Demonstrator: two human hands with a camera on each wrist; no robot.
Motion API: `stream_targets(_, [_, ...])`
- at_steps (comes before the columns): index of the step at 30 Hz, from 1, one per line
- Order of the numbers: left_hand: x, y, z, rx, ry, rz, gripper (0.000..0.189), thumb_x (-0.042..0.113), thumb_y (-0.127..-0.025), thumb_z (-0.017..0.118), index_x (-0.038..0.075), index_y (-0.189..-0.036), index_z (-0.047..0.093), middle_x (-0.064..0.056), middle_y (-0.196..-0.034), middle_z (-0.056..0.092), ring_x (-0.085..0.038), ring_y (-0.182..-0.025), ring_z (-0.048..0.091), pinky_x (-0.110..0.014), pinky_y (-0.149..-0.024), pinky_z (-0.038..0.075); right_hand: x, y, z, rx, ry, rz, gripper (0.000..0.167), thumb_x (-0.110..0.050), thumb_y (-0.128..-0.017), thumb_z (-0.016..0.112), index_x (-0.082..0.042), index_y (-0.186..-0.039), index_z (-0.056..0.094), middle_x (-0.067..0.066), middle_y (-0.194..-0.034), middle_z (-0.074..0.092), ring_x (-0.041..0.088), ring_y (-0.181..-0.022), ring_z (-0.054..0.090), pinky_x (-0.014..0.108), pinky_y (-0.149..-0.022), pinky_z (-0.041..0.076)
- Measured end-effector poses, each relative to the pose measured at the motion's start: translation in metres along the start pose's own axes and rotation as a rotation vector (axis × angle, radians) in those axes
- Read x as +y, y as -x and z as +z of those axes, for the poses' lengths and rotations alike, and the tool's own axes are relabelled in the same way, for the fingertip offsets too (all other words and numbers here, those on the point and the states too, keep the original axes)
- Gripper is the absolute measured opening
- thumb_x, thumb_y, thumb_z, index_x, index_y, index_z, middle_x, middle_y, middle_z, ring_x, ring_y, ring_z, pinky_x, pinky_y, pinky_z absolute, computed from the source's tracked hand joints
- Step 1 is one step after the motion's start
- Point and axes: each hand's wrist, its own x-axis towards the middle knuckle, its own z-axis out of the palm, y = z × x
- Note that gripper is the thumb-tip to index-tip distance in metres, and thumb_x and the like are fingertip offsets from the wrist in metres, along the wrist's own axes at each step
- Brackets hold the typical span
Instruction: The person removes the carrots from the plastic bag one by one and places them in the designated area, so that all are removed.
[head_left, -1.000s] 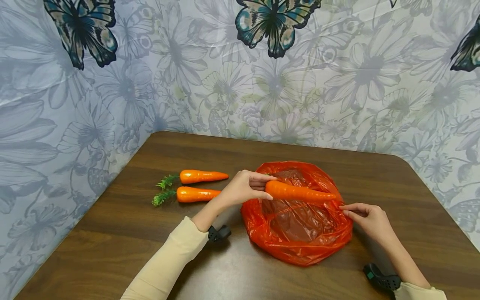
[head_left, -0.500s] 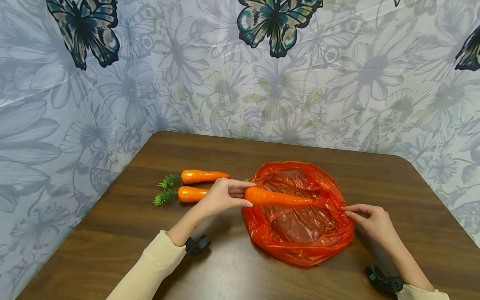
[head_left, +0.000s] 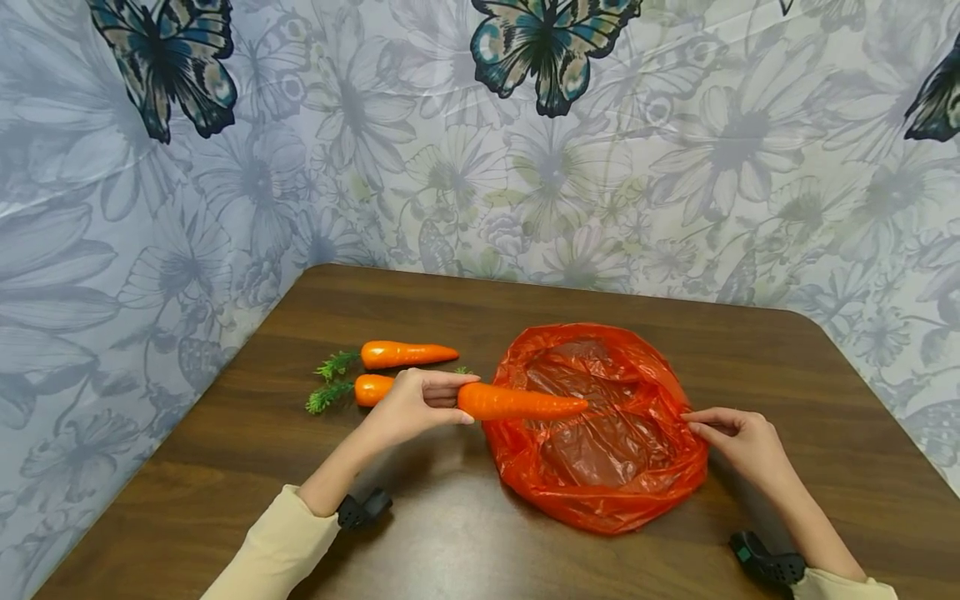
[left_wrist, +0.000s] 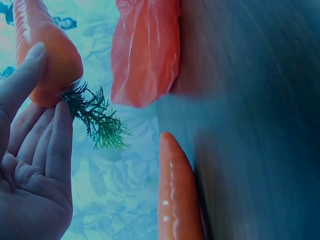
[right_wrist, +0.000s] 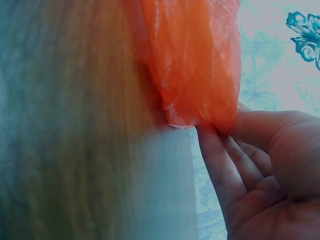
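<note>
An orange carrot (head_left: 525, 403) is held at its thick end between the thumb and fingers of my left hand (head_left: 420, 408). Its tip overlaps the left part of a red plastic bag (head_left: 600, 508) in the head view. In the left wrist view, green fronds (left_wrist: 102, 122) hang from the held carrot. My right hand (head_left: 742, 437) pinches the bag's right edge, with the thumb on one side and fingers on the other in the right wrist view. The bag sits spread open, its rim rolled outward.
Two more carrots lie left of the bag, the far carrot (head_left: 405, 354) in full view and the near carrot (head_left: 371, 389) partly behind my left hand. All rest on a brown wooden table (head_left: 187, 500). Behind it hangs a floral cloth (head_left: 450, 167) with butterflies.
My left hand has drawn the carrot leftward, from over the middle of the bag to its left side. The right hand stays at the bag's edge.
</note>
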Motion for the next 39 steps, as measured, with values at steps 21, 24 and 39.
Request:
stream_targets(21, [-0.019,0.047,-0.042,0.052,-0.14,0.004,0.054,0.014,-0.075,0.079,-0.001,-0.124,0.06,-0.008,-0.115,0.063,-0.019,-0.097,0.064,-0.03,-0.079,0.052,0.0,0.0,0.0,-0.002,-0.007,-0.002,0.012,-0.003,-0.084,0.07,0.002,-0.094,0.073,0.015,-0.088,0.069,0.001,-0.069,0.059,0.018,-0.051,0.046])
stream_targets(24, [-0.019,0.055,-0.048,0.071,-0.143,-0.036,0.055,0.016,-0.075,0.08,0.0,-0.124,0.061,-0.009,-0.115,0.063,-0.019,-0.097,0.064,-0.029,-0.078,0.052,0.0,-0.001,0.0,-0.004,-0.014,-0.001,0.012,-0.003,-0.084,0.069,0.003,-0.094,0.073,0.015,-0.089,0.069,0.001,-0.07,0.06,0.017,-0.053,0.048])
stream_targets(39, [-0.024,0.089,-0.067,0.21,-0.304,-0.082,0.05,0.015,-0.073,0.081,-0.002,-0.117,0.065,-0.016,-0.11,0.064,-0.018,-0.091,0.065,-0.027,-0.073,0.053,0.0,-0.002,0.0,-0.01,0.001,0.01,0.013,-0.005,-0.084,0.07,0.002,-0.095,0.073,0.015,-0.089,0.069,-0.001,-0.073,0.06,0.016,-0.056,0.048])
